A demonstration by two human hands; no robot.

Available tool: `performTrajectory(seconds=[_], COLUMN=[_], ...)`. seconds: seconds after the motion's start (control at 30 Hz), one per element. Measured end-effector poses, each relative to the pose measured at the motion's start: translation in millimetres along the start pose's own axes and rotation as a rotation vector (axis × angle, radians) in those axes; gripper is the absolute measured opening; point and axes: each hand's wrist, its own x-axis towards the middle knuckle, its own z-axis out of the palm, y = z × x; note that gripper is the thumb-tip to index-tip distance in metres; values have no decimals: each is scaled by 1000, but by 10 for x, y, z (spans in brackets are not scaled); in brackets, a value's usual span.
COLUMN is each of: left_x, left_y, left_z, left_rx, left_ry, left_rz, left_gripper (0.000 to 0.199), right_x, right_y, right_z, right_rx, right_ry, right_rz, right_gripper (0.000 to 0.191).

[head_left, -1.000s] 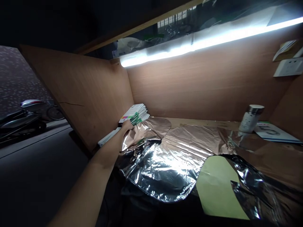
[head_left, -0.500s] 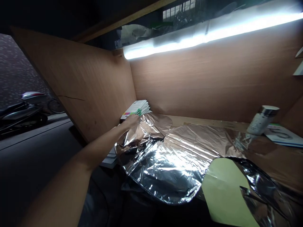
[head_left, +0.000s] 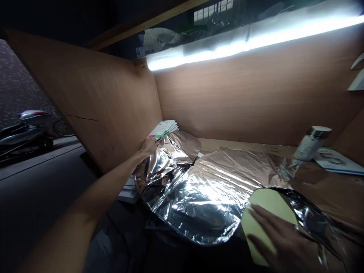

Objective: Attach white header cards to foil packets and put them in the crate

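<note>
A flat, shiny silver foil balloon [head_left: 204,204] with rounded lobes is spread over the table. My left hand [head_left: 149,146] has its fingers curled on the balloon's far left edge, beside a stack of printed cards [head_left: 163,128]; the fingertips are partly hidden. At the lower right, my right hand [head_left: 280,237] lies over a pale yellow sheet [head_left: 263,204], fingers stretched and somewhat blurred. That sheet rests against the balloon's right part, where dark, crumpled foil [head_left: 309,212] surrounds it.
A white bottle with a silver-rimmed lid [head_left: 311,144] stands at the right, with a flat printed packet [head_left: 337,161] behind it. Wooden panels close the back and left. A bright tube light [head_left: 244,45] hangs above. Past the left panel a motorbike [head_left: 25,131] is parked.
My left hand has moved slightly left, and the balloon's left lobe has shifted with it. My right hand has come into view from the lower right, over the yellow sheet.
</note>
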Motion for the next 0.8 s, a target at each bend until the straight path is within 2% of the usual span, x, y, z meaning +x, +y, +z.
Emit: performTrajectory(seconds=[0.1,0.13,0.17,0.23,0.3,0.37,0.43,0.53,0.63,0.7,0.77,0.8], left_x=[-31,-33,-33,-35,-47,-74,-118,-236,-428,-577,-703,-745], left_y=[-16,-28,-43,-82,-121,-149,-151,-43,274,574,857,965], left_z=[52,70,87,117,143,163,166,129,103,166,324,433], left_rx=[49,64,80,112,138,153,158,157,132,77,-14,-54], left_ry=[0,-4,-8,-18,-24,-30,-31,6,91,112,28,-41], left_rz=[-2,-2,-3,-7,-9,-3,16,85,260,507,812,922], left_gripper=[34,35,36,36,36,35,35,29,35,46,51,56], right_x=[160,187,201,204,196,181,142,23,-82,-107,-123,-140], right_y=[-305,-387,-441,-461,-387,-265,-139,-18,-40,-111,-174,-190], right_z=[470,629,767,940,941,812,653,540,576,603,591,572], right_rx=[-144,-173,-202,-251,-272,-265,-281,-366,-460,-504,-533,-544], right_ry=[-307,-359,-349,-290,-282,-347,-356,-216,-128,-142,-153,-160], right_rz=[-319,-394,-436,-457,-412,-332,-281,-316,-347,-328,-295,-274], right_gripper=[90,93,83,50,30,21,18,27,38,39,38,37])
